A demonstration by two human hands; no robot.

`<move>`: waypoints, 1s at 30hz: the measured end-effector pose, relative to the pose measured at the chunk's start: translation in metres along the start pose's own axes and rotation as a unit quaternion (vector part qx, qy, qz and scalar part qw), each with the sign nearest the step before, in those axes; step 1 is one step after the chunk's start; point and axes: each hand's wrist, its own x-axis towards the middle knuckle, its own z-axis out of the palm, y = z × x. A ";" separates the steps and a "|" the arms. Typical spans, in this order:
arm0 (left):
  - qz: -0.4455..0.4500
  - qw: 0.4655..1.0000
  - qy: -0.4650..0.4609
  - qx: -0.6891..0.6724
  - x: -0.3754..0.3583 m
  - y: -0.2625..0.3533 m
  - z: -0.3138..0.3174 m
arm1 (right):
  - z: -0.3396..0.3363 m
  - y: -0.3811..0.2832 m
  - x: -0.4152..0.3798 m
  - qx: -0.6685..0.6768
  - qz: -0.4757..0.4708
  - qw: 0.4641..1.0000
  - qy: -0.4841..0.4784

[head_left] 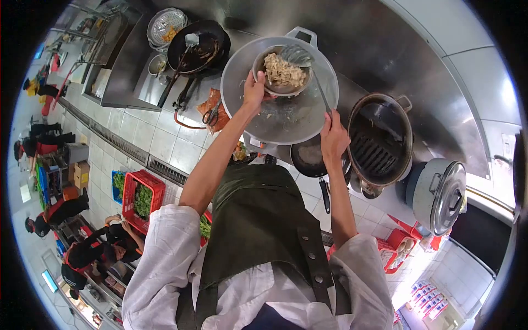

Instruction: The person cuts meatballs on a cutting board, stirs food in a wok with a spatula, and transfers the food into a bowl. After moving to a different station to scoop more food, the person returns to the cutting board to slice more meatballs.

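My left hand [254,91] grips the near-left rim of a metal bowl [257,65], fingers wrapped under its side. Pale, chopped food [283,72] fills much of this bowl, which I hold over a wide metal pot [236,60]. In my right hand [334,137] is the long handle of a metal ladle [297,55]. Its head rests at the bowl's far-right edge, by the food; whether it has slots is hard to make out. A little liquid and a few pale bits show on the big pot's bottom.
Left of the pot stand a dark wok [212,41] with a spatula, a colander [159,25], and scissors [210,114] on an orange packet [214,104]. To the right are a deep brown pot [404,137], a frying pan [308,159] and a lidded pot [440,198]. Co-workers [82,253] stand far left.
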 end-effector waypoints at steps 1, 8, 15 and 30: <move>0.016 1.000 0.003 -0.004 0.000 -0.001 -0.004 | -0.001 0.000 0.002 0.014 0.007 1.000 0.006; 0.062 0.993 0.104 0.016 -0.023 0.022 -0.051 | -0.044 0.000 0.054 -0.050 0.068 0.987 -0.135; 0.130 0.974 0.157 0.097 -0.078 0.041 -0.157 | 0.032 0.037 0.158 -0.288 -0.141 0.907 -0.271; 0.022 0.901 0.425 0.082 -0.299 -0.020 -0.239 | 0.164 -0.160 0.273 -0.232 -0.594 0.748 -0.184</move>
